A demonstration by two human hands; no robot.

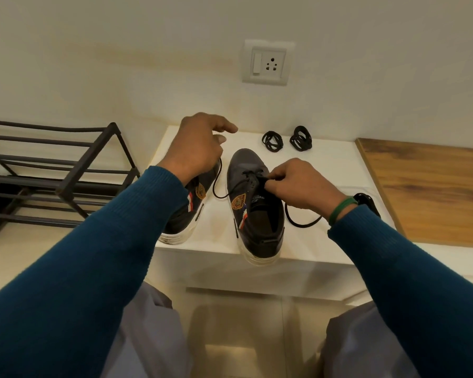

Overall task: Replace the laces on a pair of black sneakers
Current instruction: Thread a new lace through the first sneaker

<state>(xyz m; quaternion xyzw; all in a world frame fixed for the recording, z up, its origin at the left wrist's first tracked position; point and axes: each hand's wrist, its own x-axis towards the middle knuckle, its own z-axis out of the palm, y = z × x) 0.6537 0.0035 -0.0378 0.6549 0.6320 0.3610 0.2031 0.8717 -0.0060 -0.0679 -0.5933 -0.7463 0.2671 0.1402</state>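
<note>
White low tabletop (325, 170) set against a cream wall, viewed from above the person's knees. Left hand (200, 148), raised over the far left part of the table, has its fingers curled round one strand of a thin black lace (216, 184). The strand drops from under the palm, bends between the two shoes and runs to the eyelets of the middle shoe. Forefinger and thumb tip point toward the wall. Right hand (301, 184) pinches the lace between thumb and forefinger at the eyelet rows of a black canvas sneaker with a white sole (254, 214). This sneaker stands upright at mid-table, toe to the wall, heel overhanging the near edge, with a tan badge and a red, white and blue stripe on its side. A further length of lace lies in a loose loop on the table just right of the shoe, below the right wrist. A second black sneaker (186, 222) of the same pattern stands just to the left, largely hidden by the left forearm. The right wrist bears a green band (339, 210) and a black watch (365, 200); both arms wear teal knitted sleeves. Two coiled bundles of black lace (272, 141) lie side by side near the wall, beyond the middle shoe's toe. Wooden board (432, 192) to the right, black metal shoe rack (60, 170) on the floor to the left, white switch-and-socket plate (266, 62) on the wall above
</note>
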